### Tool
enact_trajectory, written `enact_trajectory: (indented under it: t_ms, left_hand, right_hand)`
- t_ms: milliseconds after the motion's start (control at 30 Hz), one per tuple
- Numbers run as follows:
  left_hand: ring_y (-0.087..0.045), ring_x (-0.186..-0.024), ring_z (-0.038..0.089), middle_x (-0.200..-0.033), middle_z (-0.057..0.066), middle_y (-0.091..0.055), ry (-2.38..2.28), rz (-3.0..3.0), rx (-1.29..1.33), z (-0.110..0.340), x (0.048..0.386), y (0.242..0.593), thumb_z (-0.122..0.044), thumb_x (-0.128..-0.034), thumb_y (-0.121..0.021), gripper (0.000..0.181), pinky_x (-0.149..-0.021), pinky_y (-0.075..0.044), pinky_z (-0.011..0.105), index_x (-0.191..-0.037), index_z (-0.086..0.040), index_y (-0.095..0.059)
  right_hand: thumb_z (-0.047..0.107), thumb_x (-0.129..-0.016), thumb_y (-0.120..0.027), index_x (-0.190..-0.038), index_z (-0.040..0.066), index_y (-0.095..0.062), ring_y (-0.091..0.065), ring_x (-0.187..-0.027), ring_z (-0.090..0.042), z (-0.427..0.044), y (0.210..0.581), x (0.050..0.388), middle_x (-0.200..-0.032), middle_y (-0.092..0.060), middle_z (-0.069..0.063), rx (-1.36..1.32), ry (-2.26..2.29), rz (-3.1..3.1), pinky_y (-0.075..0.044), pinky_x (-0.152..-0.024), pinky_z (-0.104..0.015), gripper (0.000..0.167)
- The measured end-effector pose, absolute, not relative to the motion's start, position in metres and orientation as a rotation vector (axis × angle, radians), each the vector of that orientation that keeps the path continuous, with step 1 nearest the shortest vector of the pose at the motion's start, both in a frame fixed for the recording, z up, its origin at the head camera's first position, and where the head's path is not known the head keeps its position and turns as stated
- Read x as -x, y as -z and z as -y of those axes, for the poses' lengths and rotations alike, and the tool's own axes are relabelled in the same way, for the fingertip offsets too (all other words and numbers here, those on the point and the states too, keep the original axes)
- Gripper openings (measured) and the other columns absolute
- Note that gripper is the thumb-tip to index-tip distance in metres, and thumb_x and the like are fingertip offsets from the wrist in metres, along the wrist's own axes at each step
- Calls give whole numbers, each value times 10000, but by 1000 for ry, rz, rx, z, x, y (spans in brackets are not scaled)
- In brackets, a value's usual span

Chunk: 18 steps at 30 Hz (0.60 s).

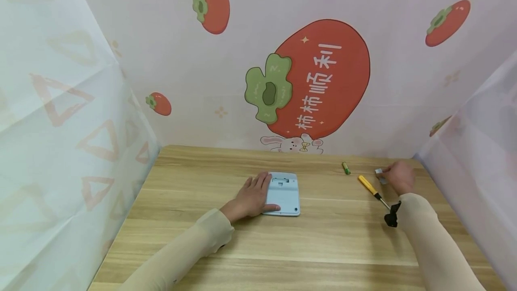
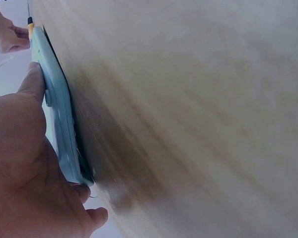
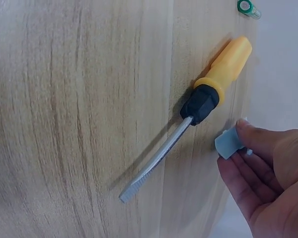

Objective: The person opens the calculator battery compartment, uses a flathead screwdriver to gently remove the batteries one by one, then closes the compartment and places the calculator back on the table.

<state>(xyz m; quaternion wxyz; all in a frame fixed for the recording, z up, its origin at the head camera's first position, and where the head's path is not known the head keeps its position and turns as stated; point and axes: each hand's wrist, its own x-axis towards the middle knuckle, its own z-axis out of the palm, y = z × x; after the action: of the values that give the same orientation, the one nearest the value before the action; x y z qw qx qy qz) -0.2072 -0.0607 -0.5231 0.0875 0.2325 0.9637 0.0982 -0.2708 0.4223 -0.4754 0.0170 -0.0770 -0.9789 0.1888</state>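
A flat light-blue device [image 1: 284, 196], perhaps a calculator, lies face down on the table with an uncovered battery slot [image 1: 280, 180] near its far end. My left hand [image 1: 252, 196] rests on its left side, fingers toward the far edge and thumb across the near part. In the left wrist view, the left thumb presses on the device [image 2: 64, 114]. Far to the right, my right hand [image 1: 399, 177] pinches a small light-blue battery cover [image 3: 229, 143] between thumb and fingers, just at the tabletop.
A flat-blade screwdriver [image 3: 223, 67] with a yellow handle lies just left of the right hand. Beyond it is a green battery [image 1: 346, 168]. Printed cloth walls [image 1: 194, 120] enclose the wooden table [image 1: 323, 246] at the back and sides.
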Motion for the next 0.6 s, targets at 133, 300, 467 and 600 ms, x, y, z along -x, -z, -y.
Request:
enact_trajectory:
  t_ms: [133, 300, 467, 600]
  left_hand:
    - [-263, -1595, 335, -1738, 173, -198, -283, -2864, -689, 60, 205, 516, -711, -951, -631, 1088, -1282, -229, 580, -1671, -35, -176]
    - [-274, -1592, 320, -1736, 168, -207, -256, -2865, -692, 61, 201, 509, -724, -954, -611, 1078, -1280, -250, 564, -1671, -42, -185]
    - [-268, -1595, 316, -1741, 165, -197, -247, -2864, -691, 62, 201, 509, -737, -953, -597, 1085, -1283, -243, 560, -1675, -44, -177]
    - [-261, -1599, 316, -1743, 163, -193, -250, -2860, -691, 61, 202, 510, -735, -954, -598, 1086, -1284, -239, 561, -1677, -43, -176]
  right_hand:
    - [236, -915, -819, -1010, -71, -799, -652, -985, -499, -420, 475, 270, -1067, -747, -301, 273, -639, 3043, -521, -785, -532, 322]
    - [282, -910, -832, -1043, -72, -798, -651, -856, -341, -415, 472, 270, -1013, -769, -254, 296, -722, 3030, -472, -641, -345, 380]
    - [256, -909, -843, -1056, -95, -787, -652, -788, -267, -406, 466, 272, -964, -776, -235, 311, -800, 3051, -481, -600, -299, 385]
    - [250, -915, -837, -1029, -82, -796, -650, -771, -264, -399, 462, 274, -938, -778, -225, 291, -759, 3058, -478, -602, -301, 353]
